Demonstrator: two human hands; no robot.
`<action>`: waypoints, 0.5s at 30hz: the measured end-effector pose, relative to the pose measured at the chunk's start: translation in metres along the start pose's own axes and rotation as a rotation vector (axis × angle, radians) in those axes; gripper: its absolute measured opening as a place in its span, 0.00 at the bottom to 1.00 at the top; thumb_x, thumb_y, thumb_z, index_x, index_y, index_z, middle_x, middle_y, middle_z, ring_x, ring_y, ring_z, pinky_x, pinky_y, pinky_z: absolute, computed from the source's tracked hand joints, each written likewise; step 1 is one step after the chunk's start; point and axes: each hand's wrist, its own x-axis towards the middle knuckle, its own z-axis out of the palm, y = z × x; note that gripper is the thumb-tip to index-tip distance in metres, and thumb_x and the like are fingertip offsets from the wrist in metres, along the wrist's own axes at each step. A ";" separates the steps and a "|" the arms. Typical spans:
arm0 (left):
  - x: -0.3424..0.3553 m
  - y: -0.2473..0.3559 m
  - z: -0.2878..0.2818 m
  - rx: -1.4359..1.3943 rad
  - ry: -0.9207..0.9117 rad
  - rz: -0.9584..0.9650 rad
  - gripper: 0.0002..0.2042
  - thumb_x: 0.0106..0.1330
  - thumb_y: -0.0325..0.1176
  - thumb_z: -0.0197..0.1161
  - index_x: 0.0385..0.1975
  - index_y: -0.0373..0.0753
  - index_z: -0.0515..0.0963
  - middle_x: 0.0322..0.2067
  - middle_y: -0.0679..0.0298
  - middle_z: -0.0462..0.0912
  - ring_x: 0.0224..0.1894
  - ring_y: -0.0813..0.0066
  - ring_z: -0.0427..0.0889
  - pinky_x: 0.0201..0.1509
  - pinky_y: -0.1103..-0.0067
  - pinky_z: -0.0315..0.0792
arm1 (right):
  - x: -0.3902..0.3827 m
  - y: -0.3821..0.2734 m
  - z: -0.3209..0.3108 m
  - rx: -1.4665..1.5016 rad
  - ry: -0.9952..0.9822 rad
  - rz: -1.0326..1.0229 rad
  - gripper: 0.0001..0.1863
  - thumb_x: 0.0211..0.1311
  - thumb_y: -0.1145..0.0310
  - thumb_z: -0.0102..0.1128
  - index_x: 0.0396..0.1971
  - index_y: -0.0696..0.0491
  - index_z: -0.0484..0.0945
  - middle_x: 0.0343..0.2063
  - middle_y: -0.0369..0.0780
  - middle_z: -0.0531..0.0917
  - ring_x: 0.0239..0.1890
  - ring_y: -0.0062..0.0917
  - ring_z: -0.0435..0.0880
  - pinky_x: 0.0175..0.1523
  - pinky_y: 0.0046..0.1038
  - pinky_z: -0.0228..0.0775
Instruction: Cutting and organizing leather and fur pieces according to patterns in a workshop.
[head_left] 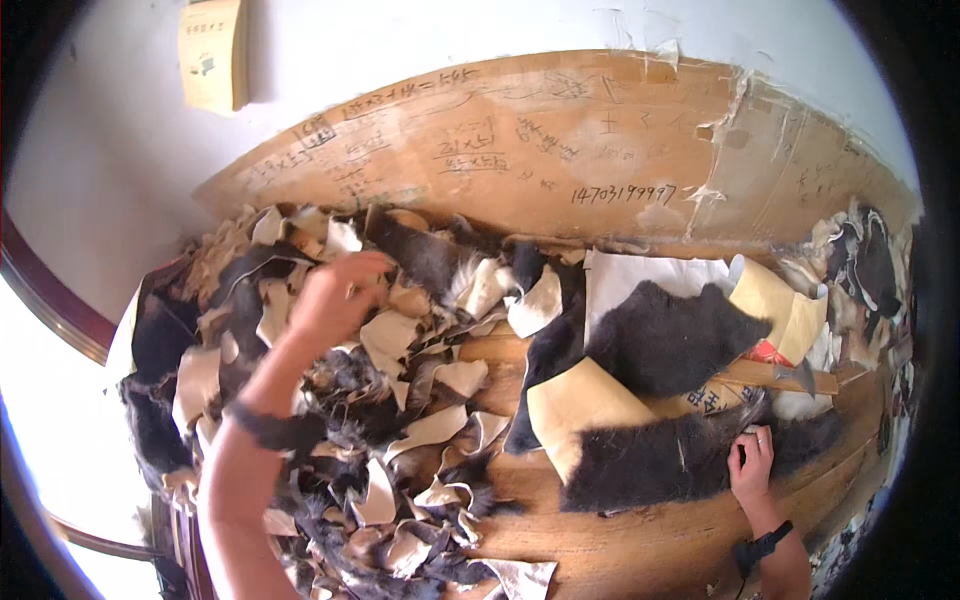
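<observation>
My left hand (345, 290) is raised over a heap of black, brown and cream fur offcuts (390, 340), its fingers curled; what, if anything, they hold is hidden. My right hand (750, 465) has bent fingers gripping a long black fur piece (630, 470) near a greyish tuft along its upper part. A yellow paper sheet (575, 405) lies partly under that piece. Behind it, a larger black fur piece (660, 335) rests on a white sheet (635, 280).
Rolled yellow paper (775, 310) and a wooden strip (815, 381) lie at the back right of the wooden worktop (600, 550). More scraps (865, 270) pile at the right end. A marked board (520, 130) stands behind; a yellow pad (210, 65) hangs on the wall.
</observation>
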 end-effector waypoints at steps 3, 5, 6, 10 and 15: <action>0.047 0.005 0.080 -0.094 0.022 -0.088 0.20 0.60 0.28 0.69 0.53 0.38 0.80 0.61 0.56 0.76 0.44 0.65 0.85 0.48 0.72 0.80 | 0.008 -0.005 0.000 0.002 -0.012 -0.029 0.07 0.53 0.78 0.60 0.32 0.57 0.71 0.35 0.49 0.68 0.38 0.48 0.71 0.40 0.46 0.65; 0.065 0.008 0.109 -0.002 0.109 -0.048 0.19 0.59 0.29 0.70 0.51 0.37 0.81 0.59 0.55 0.77 0.41 0.63 0.85 0.47 0.71 0.80 | 0.009 -0.006 0.001 0.006 -0.018 -0.033 0.08 0.52 0.78 0.61 0.31 0.57 0.71 0.35 0.49 0.69 0.37 0.48 0.70 0.40 0.46 0.64; 0.068 0.014 0.118 0.079 0.020 -0.070 0.16 0.58 0.30 0.70 0.46 0.38 0.81 0.54 0.56 0.79 0.40 0.61 0.85 0.45 0.70 0.79 | 0.009 -0.007 -0.002 -0.005 -0.019 -0.023 0.08 0.52 0.78 0.61 0.31 0.57 0.71 0.35 0.49 0.69 0.37 0.48 0.70 0.40 0.46 0.64; 0.045 0.052 0.134 0.119 -0.289 -0.108 0.07 0.55 0.28 0.66 0.33 0.39 0.80 0.38 0.56 0.81 0.38 0.55 0.83 0.43 0.66 0.77 | 0.007 -0.005 -0.004 -0.020 -0.023 -0.028 0.08 0.52 0.78 0.61 0.31 0.57 0.71 0.35 0.48 0.69 0.37 0.47 0.71 0.40 0.46 0.65; -0.017 0.100 0.090 -0.029 -0.370 -0.003 0.03 0.55 0.25 0.63 0.28 0.39 0.78 0.31 0.56 0.82 0.37 0.51 0.83 0.42 0.64 0.77 | 0.005 -0.007 -0.005 -0.026 -0.022 0.002 0.07 0.52 0.77 0.60 0.31 0.56 0.72 0.35 0.48 0.69 0.38 0.48 0.71 0.41 0.47 0.65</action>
